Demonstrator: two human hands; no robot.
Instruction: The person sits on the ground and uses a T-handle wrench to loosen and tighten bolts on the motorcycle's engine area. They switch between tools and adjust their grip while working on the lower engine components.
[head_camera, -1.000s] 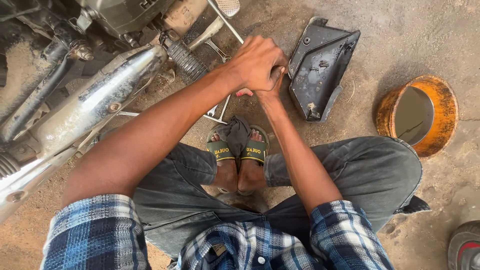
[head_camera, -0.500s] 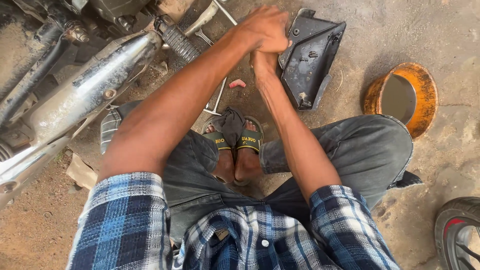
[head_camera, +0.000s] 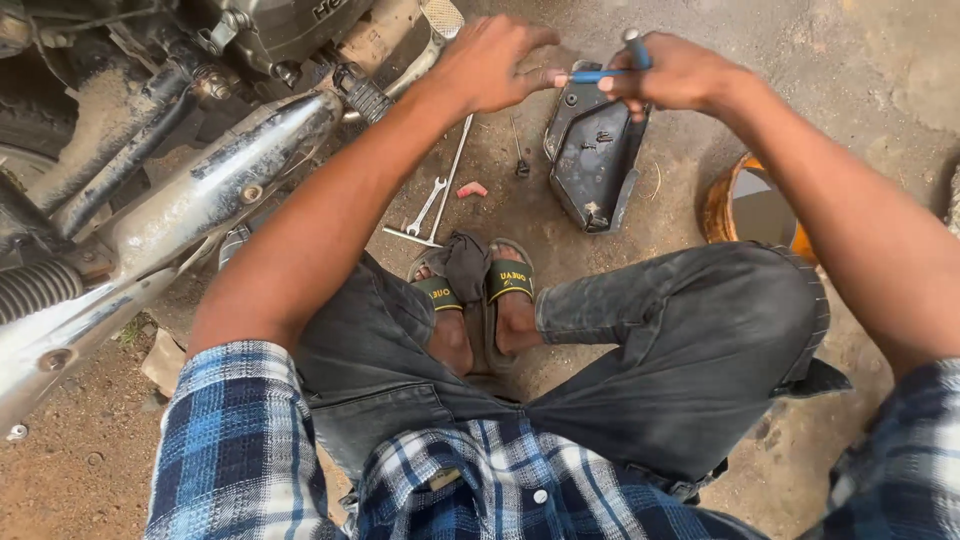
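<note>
My right hand (head_camera: 680, 75) grips a small blue-handled tool (head_camera: 605, 72) raised above the ground. My left hand (head_camera: 490, 62) pinches the tool's other end with its fingertips. Both hands hover over a black plastic motorcycle side cover (head_camera: 592, 165) lying inside-up on the dirt. A chrome exhaust pipe (head_camera: 200, 200) of the motorcycle runs along the left. I squat with my sandalled feet (head_camera: 480, 300) together on the ground.
A spanner (head_camera: 425, 207), a long metal rod (head_camera: 450, 180), a small pink piece (head_camera: 471, 189) and a dark bit (head_camera: 520, 165) lie on the dirt. An orange bowl (head_camera: 722, 205) of dark liquid sits at right. A footpeg (head_camera: 362, 95) juts from the motorcycle.
My clasped hands have come apart and lifted off the cover. The blue-handled tool now shows between them, and the view has shifted so the small tools on the ground appear.
</note>
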